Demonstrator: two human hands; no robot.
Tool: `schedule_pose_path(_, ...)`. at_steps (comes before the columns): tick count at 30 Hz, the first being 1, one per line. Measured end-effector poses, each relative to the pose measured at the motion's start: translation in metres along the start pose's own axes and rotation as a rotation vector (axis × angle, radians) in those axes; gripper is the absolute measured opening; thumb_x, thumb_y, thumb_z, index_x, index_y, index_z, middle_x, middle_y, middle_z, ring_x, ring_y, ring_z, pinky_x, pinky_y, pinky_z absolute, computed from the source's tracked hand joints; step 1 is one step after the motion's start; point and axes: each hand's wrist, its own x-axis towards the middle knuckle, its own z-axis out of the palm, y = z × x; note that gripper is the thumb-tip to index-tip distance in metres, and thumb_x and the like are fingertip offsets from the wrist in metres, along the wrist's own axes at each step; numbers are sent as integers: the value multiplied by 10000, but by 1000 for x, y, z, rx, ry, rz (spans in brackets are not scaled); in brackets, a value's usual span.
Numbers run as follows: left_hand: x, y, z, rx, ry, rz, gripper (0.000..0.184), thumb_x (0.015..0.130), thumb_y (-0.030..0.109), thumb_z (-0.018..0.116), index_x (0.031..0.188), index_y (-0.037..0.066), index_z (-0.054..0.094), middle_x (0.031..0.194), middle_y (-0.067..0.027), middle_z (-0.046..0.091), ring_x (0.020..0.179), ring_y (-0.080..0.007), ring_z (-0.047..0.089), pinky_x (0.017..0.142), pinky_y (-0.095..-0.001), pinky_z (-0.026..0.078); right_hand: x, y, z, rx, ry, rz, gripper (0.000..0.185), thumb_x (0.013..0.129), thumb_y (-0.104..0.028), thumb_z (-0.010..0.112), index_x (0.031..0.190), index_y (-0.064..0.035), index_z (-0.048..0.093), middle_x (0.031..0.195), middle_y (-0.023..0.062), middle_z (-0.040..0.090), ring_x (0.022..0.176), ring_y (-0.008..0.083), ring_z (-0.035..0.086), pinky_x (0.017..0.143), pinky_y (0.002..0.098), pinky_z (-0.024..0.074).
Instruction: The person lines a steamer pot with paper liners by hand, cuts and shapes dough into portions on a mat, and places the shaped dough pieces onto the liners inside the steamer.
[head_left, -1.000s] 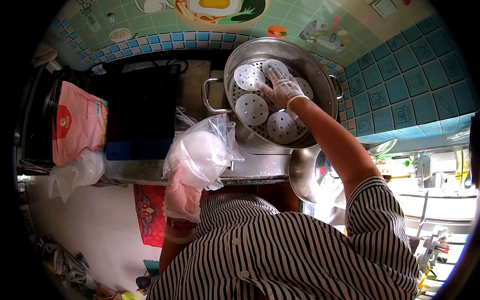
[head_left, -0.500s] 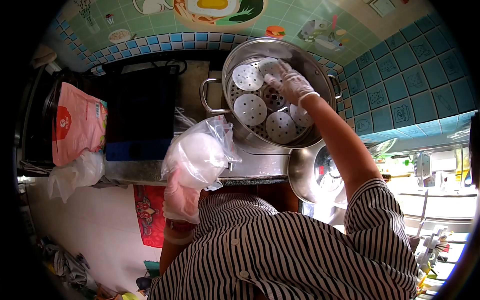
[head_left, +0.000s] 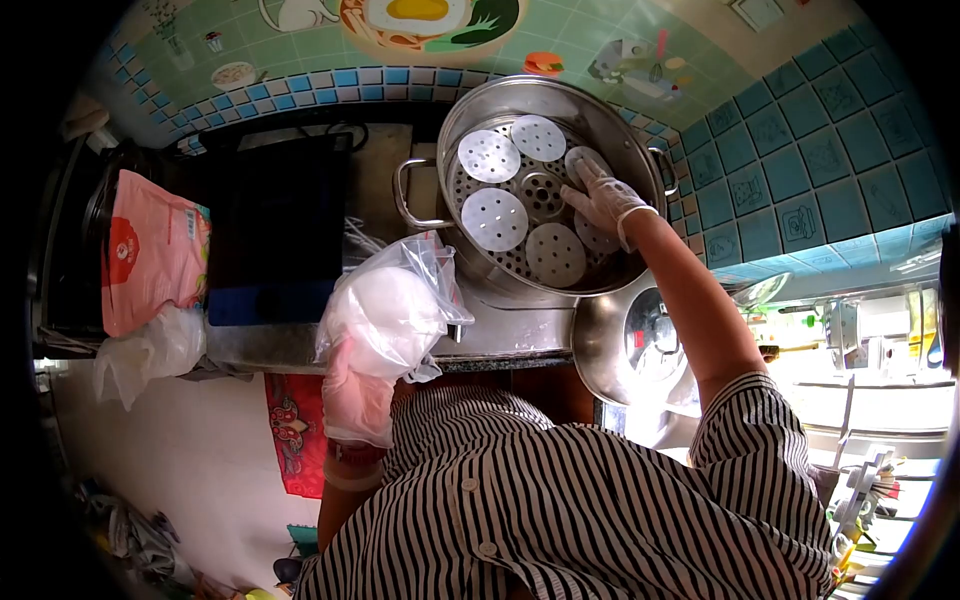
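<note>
In a clear plastic glove, my left hand [head_left: 358, 392] grips a clear plastic bag [head_left: 445, 262] with round white steamer paper liners [head_left: 392, 305] stacked inside. My gloved right hand [head_left: 607, 203] reaches into a large metal steamer pot [head_left: 548, 92]. Its fingers are stretched out, and the fingertips rest on a perforated paper liner [head_left: 580, 156] at the right rear. Other perforated liners lie in a ring on the steamer's holed base, among them one at the left [head_left: 494, 219] and one at the front [head_left: 555, 254]. A liner beneath my right hand is partly hidden.
A black induction cooker [head_left: 275, 220] sits left of the pot, with a pink food bag [head_left: 155, 255] beyond it. Close to the right is a metal pan [head_left: 597, 355]. Tiled walls [head_left: 800, 165] border the counter behind and at the right.
My right hand has moved from the rear liner toward the right and forward, onto the liner at the right rear. The rear liner now lies uncovered. My left hand has hardly moved.
</note>
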Motion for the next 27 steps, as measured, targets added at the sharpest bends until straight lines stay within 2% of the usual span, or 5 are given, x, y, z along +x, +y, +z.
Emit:
schedule_pose_path(4,0,0,0,38,2,-13,664,1020,249,551,1578,41,257,1578,-213,375,1438,-408,410,1171,-585,394,-3,-4,-6,-4,-13,-15,809,1018,-532,503,1585,-1,275,1676,194,218,1532,340,264,1239,368,250)
schedule_pose_path(8,0,-1,4,23,-32,-25,681,1004,241,586,1572,37,269,1568,-203,397,1436,-390,418,1185,-570,381,-11,-9,-16,129,287,-42,720,969,-337,680,1538,-14,380,1520,204,496,1389,314,506,1150,363,392)
schedule_pose_path(10,-1,1,3,9,-20,-20,691,996,237,602,1570,38,274,1563,-201,407,1434,-383,422,1190,-564,377,-24,-24,-26,314,495,-166,435,930,-304,721,1290,-66,669,1270,180,677,1176,318,651,1004,390,512)
schedule_pose_path(14,3,-2,9,42,-20,-4,710,961,205,650,1557,34,306,1550,-192,428,1427,-371,434,1188,-557,380,-98,-105,-42,693,300,-385,123,871,-94,766,992,-75,763,898,44,753,801,130,686,760,288,561)
schedule_pose_path(27,7,-8,4,136,-108,-36,700,969,157,628,1580,70,297,1577,-163,413,1437,-342,427,1204,-540,351,-142,-174,-15,1115,-240,-219,309,877,-51,767,1175,-19,693,897,-25,665,841,55,601,793,232,507)
